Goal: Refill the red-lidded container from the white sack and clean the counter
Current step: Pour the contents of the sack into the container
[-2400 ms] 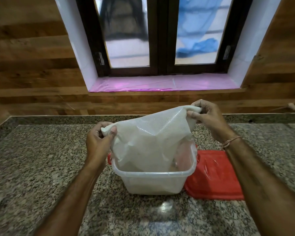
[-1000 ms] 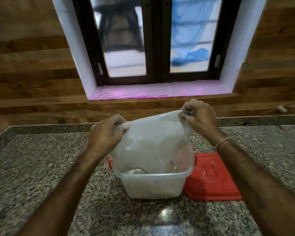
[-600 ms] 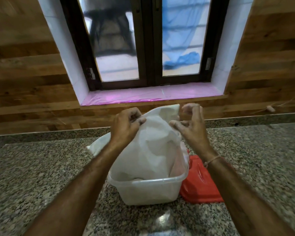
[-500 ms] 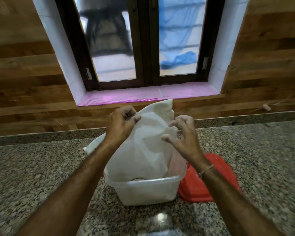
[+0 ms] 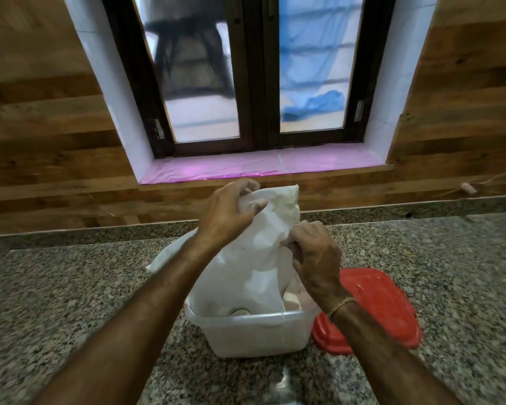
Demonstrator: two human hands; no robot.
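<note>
The white sack (image 5: 246, 273) stands upended in the clear container (image 5: 257, 337) on the granite counter (image 5: 70, 287), long axis near upright, closed end up toward the window (image 5: 263, 83) and mouth apparently down, probably so the contents drop inside. The left hand (image 5: 228, 211) grips its top corner and the right hand (image 5: 316, 255) pinches its side lower down, likely steadying it; the red lid (image 5: 383, 302) lies just right of the container.

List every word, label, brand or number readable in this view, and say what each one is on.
No text can be read.
The white sack shows no print on the side that faces the camera.
The red lid and the clear container carry no visible label.
The window hinge is too blurred to show any marking.
</note>
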